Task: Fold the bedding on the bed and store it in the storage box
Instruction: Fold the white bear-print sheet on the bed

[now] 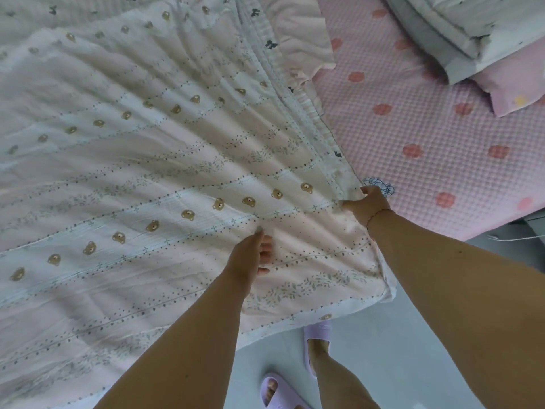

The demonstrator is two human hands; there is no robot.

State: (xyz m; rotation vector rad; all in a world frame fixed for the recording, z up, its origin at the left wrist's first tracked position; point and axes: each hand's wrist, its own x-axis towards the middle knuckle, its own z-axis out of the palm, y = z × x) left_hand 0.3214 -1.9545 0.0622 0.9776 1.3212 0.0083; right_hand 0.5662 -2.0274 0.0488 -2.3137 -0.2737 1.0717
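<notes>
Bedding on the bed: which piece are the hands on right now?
The bear-print quilt: the right hand grips its edge and the left hand rests on its top. The folded bedding at far right lies untouched on the pink sheet.

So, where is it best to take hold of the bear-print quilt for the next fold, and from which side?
Probably at its near right corner, which hangs past the bed edge, so fingers can pinch it from below, coming from the floor side. The right hand already grips the bunched edge of the bear-print quilt higher up; the left hand rests on top and could move to that corner.
</notes>
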